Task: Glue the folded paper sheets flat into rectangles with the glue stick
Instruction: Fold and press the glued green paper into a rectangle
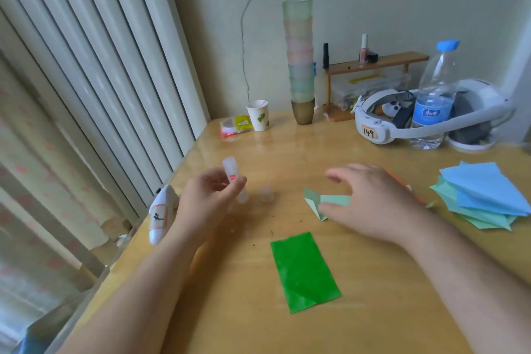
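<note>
Cup stack (pixel 300 60); water bottle (pixel 435 95); headset (pixel 376 129)

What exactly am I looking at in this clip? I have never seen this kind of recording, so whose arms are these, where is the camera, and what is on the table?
There is no machine here. A person wears a wide-angle camera on the head, so the single picture looks forward and down over their own two bare arms at a wooden table.

The left hand holds a glue stick, fingers curled round it. Its clear cap seems to stand on the table close by. The right hand, fingers spread, reaches over a folded pale green paper and holds nothing that I can see.

Nearer the camera lies a bright green rectangle, flat, apparently finished. On the right sits a pile of blue and pale green sheets. Farther back stand a water bottle, a stack of cups, a paper cup and a white headset.
</note>
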`<act>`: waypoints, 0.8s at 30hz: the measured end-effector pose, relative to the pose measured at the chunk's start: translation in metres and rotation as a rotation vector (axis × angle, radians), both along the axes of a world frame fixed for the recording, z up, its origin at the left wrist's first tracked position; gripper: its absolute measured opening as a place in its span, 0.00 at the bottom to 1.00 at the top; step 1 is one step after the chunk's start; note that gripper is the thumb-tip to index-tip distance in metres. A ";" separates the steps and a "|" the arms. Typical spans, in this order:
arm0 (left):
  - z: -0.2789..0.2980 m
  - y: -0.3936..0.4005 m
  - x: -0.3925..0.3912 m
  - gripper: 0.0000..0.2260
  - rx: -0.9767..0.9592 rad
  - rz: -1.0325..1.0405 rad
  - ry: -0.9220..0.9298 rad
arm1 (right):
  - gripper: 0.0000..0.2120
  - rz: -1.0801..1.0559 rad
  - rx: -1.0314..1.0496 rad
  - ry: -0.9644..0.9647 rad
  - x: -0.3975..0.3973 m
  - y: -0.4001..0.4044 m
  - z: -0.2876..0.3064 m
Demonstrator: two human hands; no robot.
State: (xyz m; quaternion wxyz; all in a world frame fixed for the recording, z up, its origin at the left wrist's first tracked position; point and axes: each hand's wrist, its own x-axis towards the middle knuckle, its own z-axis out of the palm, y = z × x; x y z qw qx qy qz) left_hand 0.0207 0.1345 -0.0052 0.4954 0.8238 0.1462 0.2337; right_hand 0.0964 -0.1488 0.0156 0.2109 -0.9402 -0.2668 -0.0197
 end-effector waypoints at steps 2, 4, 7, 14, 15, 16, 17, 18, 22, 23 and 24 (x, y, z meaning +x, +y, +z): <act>-0.009 0.003 -0.002 0.09 0.134 0.043 0.078 | 0.39 0.039 -0.128 0.069 -0.005 0.005 -0.003; -0.011 0.002 -0.003 0.07 0.167 0.049 0.102 | 0.39 0.039 -0.154 0.068 -0.008 0.013 -0.011; -0.010 0.003 -0.003 0.08 0.145 0.019 0.114 | 0.25 -0.001 -0.158 -0.025 -0.008 0.025 -0.022; -0.011 0.007 -0.006 0.09 0.146 -0.053 0.149 | 0.06 -0.053 0.032 -0.191 -0.002 0.027 -0.026; -0.011 0.010 -0.006 0.12 0.138 -0.063 0.138 | 0.06 -0.069 0.163 -0.197 -0.002 0.024 -0.024; -0.012 0.012 -0.007 0.18 0.128 -0.069 0.118 | 0.06 -0.087 0.331 -0.147 0.000 0.021 -0.023; -0.012 0.014 -0.007 0.24 0.132 -0.052 0.081 | 0.07 -0.097 0.519 -0.045 0.001 0.019 -0.022; -0.011 0.013 -0.008 0.28 0.150 -0.004 0.016 | 0.07 -0.093 0.700 0.075 0.001 0.018 -0.020; 0.008 -0.011 -0.022 0.15 0.274 0.121 -0.400 | 0.06 -0.049 1.043 0.328 -0.003 0.023 -0.019; 0.013 -0.022 -0.025 0.13 0.246 0.066 -0.447 | 0.06 -0.016 1.055 0.328 -0.006 0.026 -0.019; 0.015 -0.032 -0.027 0.13 0.189 -0.021 -0.450 | 0.05 0.014 1.064 0.318 -0.009 0.029 -0.020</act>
